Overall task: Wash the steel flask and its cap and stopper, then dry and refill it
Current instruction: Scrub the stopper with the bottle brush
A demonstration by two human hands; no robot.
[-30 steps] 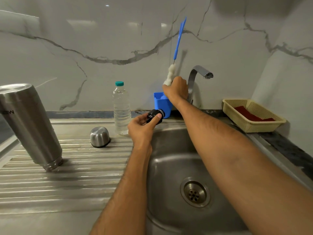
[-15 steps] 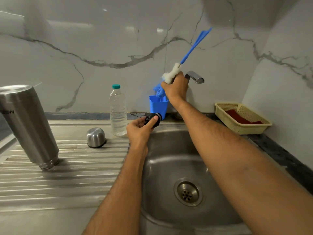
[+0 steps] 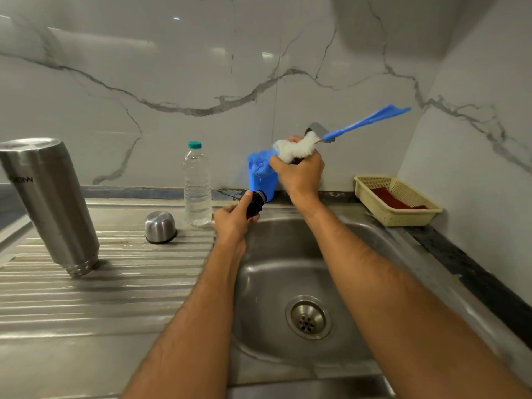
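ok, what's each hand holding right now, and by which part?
Left hand grips the black stopper round its lower body. Right hand grips the bottle brush by its white bristle head, blue handle free.

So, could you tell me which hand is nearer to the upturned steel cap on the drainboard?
The left. The left hand, holding the black stopper, sits just right of the steel cap at the sink's edge. The right hand grips the bottle brush farther back, by the wall.
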